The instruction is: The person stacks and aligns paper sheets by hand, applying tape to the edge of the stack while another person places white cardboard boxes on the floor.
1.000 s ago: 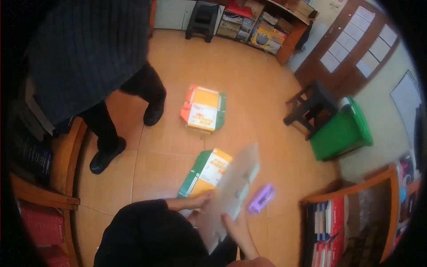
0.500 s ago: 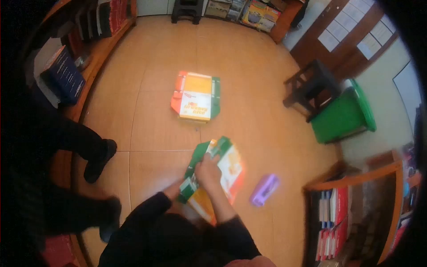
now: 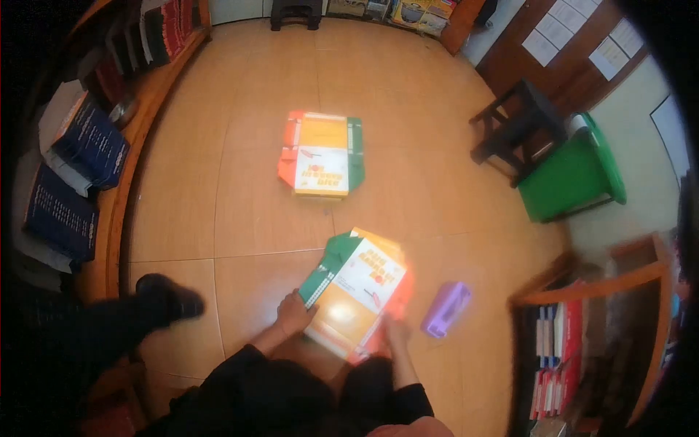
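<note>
A flattened carton, with green, white, yellow and orange panels, lies at a slant in front of me close over the floor. My left hand is closed on its lower left edge by the green flap. At the orange flap on the right, my right hand grips the edge, slightly blurred. Farther ahead on the floor rests a stack of similar flat cartons, its print facing up. A purple plastic object sits on the floor just right of my right hand.
Bookshelves line the left side, with another person's leg and dark shoe beside them. To the right are a dark stool, a green bin and a low bookcase. Another dark stool stands at the far wall.
The carton has turned so its printed face lies up toward me. My right hand has moved from its middle to the right edge. The other person's legs have shifted.
</note>
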Demonstrator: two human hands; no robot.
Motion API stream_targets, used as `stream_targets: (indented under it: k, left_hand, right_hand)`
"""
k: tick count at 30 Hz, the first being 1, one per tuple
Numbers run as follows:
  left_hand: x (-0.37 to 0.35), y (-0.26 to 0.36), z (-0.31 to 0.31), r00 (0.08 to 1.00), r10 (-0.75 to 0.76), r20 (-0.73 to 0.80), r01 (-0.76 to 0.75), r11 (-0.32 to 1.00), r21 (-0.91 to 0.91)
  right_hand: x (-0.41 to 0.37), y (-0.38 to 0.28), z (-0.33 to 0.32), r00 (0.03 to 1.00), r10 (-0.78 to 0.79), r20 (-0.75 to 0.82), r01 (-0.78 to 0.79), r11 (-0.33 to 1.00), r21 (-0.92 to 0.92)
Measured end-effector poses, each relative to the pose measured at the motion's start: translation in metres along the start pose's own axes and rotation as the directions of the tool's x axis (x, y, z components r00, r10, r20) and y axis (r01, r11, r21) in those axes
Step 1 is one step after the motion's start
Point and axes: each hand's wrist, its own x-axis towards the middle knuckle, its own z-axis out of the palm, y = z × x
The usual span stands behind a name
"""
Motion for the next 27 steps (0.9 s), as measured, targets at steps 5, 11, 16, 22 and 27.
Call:
stream_targets:
  k: [5,11,16,22,27]
  left_hand:
    - [0.003,0.005,0.000,0.999,-0.038,-0.012,0.037,0.998,-0.054]
    - [0.005,0.010,-0.023,0.998,-0.062,0.017,0.063,0.994,-0.091]
    - [0.014,-0.024,-0.015,0.990,-0.130,0.046,0.136,0.980,-0.147]
    - [0.007,-0.048,-0.010,0.985,-0.149,0.087,0.165,0.956,-0.241]
    - [-0.029,-0.047,-0.058,0.928,-0.167,0.332,0.349,0.700,-0.624]
  right_hand:
    - [0.042,0.125,0.063,0.993,0.113,-0.020,-0.114,0.993,-0.038]
    - [0.047,0.107,0.065,0.855,0.292,0.428,-0.484,0.748,0.455]
    - [0.019,0.049,0.027,0.795,0.122,0.594,-0.511,0.661,0.549]
    - [-0.006,0.007,0.000,0.798,-0.016,0.602,-0.392,0.745,0.540]
    - [-0.027,-0.028,-0.026,0.742,-0.075,0.666,-0.439,0.697,0.568]
